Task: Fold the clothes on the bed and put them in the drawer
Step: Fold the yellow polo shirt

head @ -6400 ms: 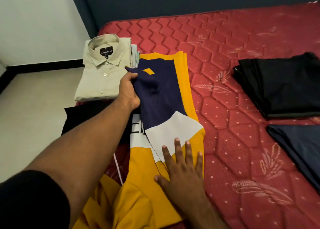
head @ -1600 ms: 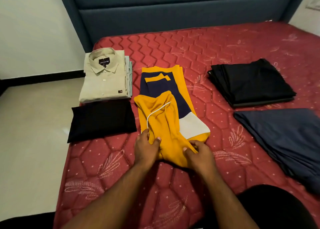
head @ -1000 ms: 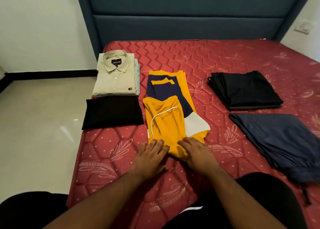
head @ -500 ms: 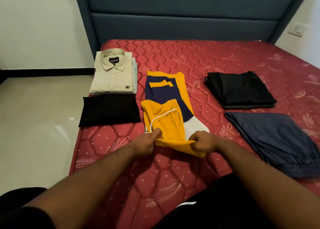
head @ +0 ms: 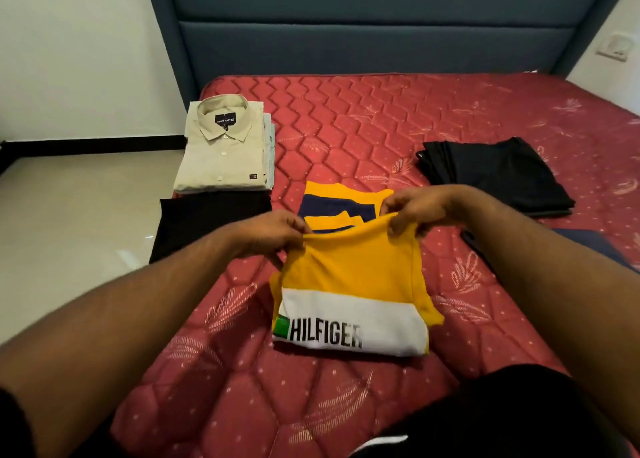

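Fingers [head: 294, 230] of both hands, left hand [head: 273, 230] and right hand [head: 415, 208], pinch the yellow hoodie's [head: 353, 274] raised edge (2 corners) above the bed [head: 363, 118].

a blue padded headboard [head: 374, 24], a white wall socket [head: 612, 47] and pale floor tiles [head: 69, 222].
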### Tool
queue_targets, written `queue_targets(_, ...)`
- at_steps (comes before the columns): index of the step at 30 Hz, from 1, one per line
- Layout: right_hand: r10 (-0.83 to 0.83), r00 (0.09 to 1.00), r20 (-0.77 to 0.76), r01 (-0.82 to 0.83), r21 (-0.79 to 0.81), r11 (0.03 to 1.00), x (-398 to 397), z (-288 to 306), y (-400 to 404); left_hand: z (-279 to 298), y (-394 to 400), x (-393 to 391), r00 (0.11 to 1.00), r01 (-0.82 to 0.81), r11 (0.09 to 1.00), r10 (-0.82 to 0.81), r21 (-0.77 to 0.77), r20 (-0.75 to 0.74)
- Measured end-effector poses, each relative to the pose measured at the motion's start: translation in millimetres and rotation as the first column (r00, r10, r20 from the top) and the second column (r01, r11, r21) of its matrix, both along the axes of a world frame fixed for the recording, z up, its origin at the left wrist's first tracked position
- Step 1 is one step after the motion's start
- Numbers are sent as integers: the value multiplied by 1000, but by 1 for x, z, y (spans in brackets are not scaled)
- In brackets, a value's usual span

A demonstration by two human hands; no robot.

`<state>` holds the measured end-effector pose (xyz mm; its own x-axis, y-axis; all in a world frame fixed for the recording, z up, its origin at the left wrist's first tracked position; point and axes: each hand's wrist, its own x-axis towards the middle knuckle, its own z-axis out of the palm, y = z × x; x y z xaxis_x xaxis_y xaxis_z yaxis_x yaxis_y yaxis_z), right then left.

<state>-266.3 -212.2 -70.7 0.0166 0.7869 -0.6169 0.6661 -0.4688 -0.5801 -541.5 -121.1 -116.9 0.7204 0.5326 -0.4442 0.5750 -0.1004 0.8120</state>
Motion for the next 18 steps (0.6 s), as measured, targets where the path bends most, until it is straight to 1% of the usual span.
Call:
queue_targets(2, -78, 996, 31, 74, 116, 991, 17, -9, 27, 0, 30, 25, 998, -65, 992, 63, 105, 24)
queue_targets(4, -170, 985, 26, 161, 209, 965, 36, -25, 56, -7, 65, 56, 991, -128, 972, 120, 199, 54)
queue_targets(6, -239, 971, 21, 222, 298, 928, 55, -48, 85, -21, 99, 84, 980, -197, 950, 187, 241, 62)
queue_targets(8, -291, 951, 106, 229, 393, 891, 74, -76, 111, -45, 131, 107, 976, -216, 927, 209, 306, 54)
queue_targets(9, -302, 931, 204, 195, 423, 885, 81, -88, 119, -56, 141, 113, 981, -188, 910, 194, 371, 22)
queue_targets(10, -302, 902, 310, 142, 447, 883, 83, -101, 122, -68, 147, 119, 985, -132, 872, 167, 471, -33)
queue_targets(11, -305, 873, 380, 82, 502, 861, 80, -110, 120, -75, 146, 121, 989, -78, 797, 137, 600, -54)
queue_targets(12, -316, 856, 409, 28, 575, 818, 69, -117, 114, -81, 137, 120, 995, -50, 701, 98, 711, -27)
queue_targets(13, -330, 864, 381, -2, 657, 754, 57, -126, 104, -86, 122, 119, 998, -51, 624, 52, 780, 23)
queue_targets(14, -332, 878, 344, -22, 722, 692, 41, -134, 92, -91, 105, 115, 1000, -24, 566, -3, 824, 31)
queue_targets(15, -311, 887, 341, -43, 732, 680, 26, -145, 81, -97, 88, 111, 997, 78, 534, -62, 842, -53)
queue_targets(16, -258, 876, 408, -101, 677, 729, 12, -154, 70, -104, 74, 107, 977, 213, 542, -99, 813, -190)
queue_targets(17, -183, 847, 499, -176, 588, 789, 3, -164, 63, -115, 65, 103, 943, 321, 576, -121, 752, -310)
queue_targets(18, -123, 813, 570, -227, 503, 834, -1, -172, 57, -125, 59, 99, 921, 364, 614, -126, 700, -368)
